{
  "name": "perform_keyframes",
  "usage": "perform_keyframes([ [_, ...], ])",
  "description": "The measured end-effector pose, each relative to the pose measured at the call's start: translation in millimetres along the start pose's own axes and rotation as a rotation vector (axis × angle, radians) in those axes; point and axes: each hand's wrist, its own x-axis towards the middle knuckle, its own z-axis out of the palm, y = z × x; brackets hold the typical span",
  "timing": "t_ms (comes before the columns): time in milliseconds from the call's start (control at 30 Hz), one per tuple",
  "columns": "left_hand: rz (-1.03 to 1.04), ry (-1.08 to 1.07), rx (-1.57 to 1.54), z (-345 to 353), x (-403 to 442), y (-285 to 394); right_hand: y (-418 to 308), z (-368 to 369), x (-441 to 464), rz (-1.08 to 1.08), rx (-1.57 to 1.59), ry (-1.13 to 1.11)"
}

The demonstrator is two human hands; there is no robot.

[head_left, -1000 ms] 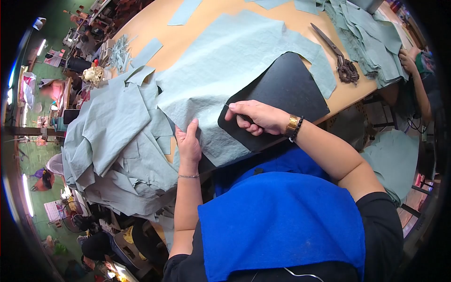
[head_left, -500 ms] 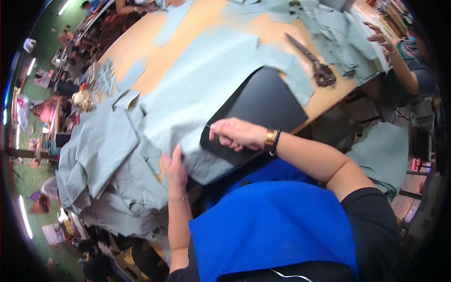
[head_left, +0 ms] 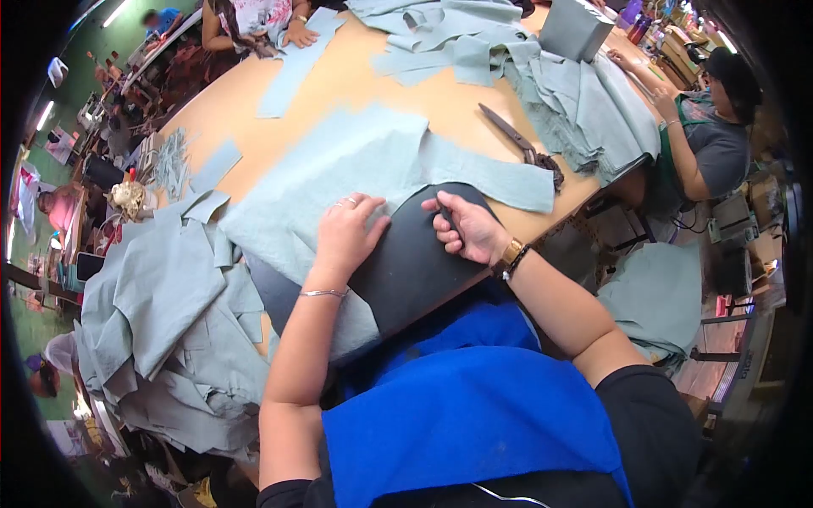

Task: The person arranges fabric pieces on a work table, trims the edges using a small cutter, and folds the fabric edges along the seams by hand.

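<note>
A sheet of pale grey-green cloth (head_left: 296, 195) lies over a dark, smooth board (head_left: 406, 275) with rounded corners at the table's near edge. My left hand (head_left: 347, 233) rests on the cloth near where it meets the board, fingers stretched and slightly apart. Over the board's far right part is my right hand (head_left: 474, 229), its fingers closed round a small dark thing, mostly hidden in the grip; I cannot make out its kind. Large scissors (head_left: 517, 135) with dark-wrapped handles lie beyond the board, next to a strip of cloth (head_left: 500, 178).
Crumpled cloth (head_left: 169, 296) is heaped at the left edge of the wooden table (head_left: 330, 93). More cloth (head_left: 584, 110) lies at the far right, near a grey box (head_left: 576, 30). One co-worker (head_left: 711, 135) sits at right; another's hand (head_left: 301, 34) touches a strip at the far side.
My left hand has moved up and right onto the cloth. My right hand has shifted right, towards the board's far corner. The cloth has shifted, baring dark surface at left. The view has moved.
</note>
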Motion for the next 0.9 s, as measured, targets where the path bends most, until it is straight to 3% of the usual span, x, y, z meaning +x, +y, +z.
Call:
perform_keyframes([
  [233, -0.098, 0.097, -0.116, 22, -4, -14, -8, 6, 6, 0.091, -0.060, 0.004],
  [400, -0.175, 0.176, -0.260, 22, -3, -15, -12, 13, 21, 0.122, 0.060, -0.026],
  [667, -0.168, 0.156, -0.259, 18, -4, -14, -5, 7, 28, 0.022, 0.072, -0.047],
  [900, -0.201, 0.151, -0.276, 20, -6, -15, -9, 19, 24, 0.060, 0.079, 0.003],
])
